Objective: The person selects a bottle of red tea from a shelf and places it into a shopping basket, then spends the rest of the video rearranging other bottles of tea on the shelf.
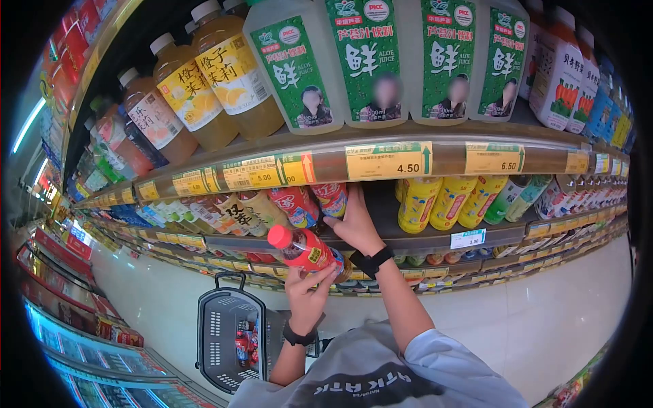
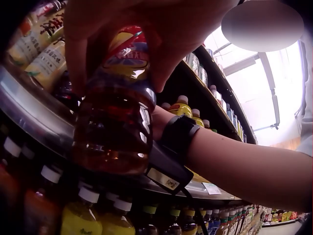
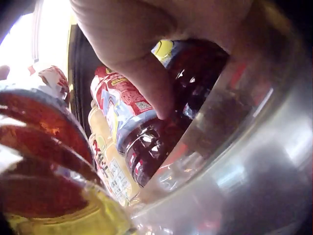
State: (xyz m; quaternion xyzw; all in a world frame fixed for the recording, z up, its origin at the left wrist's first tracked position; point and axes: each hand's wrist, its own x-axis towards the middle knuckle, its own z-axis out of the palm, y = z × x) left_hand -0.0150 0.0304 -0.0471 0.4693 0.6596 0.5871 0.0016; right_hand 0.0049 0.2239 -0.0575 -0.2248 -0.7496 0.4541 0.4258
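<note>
My left hand [image 1: 307, 294] grips a bottle of dark reddish-brown drink [image 1: 303, 248] with a red cap and red label, held tilted in front of the shelf. In the left wrist view the lower half of this drink bottle [image 2: 115, 132] shows below the fingers. My right hand [image 1: 357, 224] reaches under the upper shelf edge and holds a similar red-labelled bottle [image 1: 331, 197] standing on the lower shelf. From the right wrist, the thumb lies along the dark bottle [image 3: 188, 83]; the other fingers are mostly hidden. Another red-labelled bottle [image 1: 294, 204] stands just left of it.
A shelf edge [image 1: 326, 162] with price tags runs above my right hand, with large aloe juice bottles [image 1: 364, 64] on it. Yellow bottles [image 1: 449, 202] stand right of the hand. On the floor, a grey basket [image 1: 212, 333] holds several red-labelled bottles [image 1: 243, 345].
</note>
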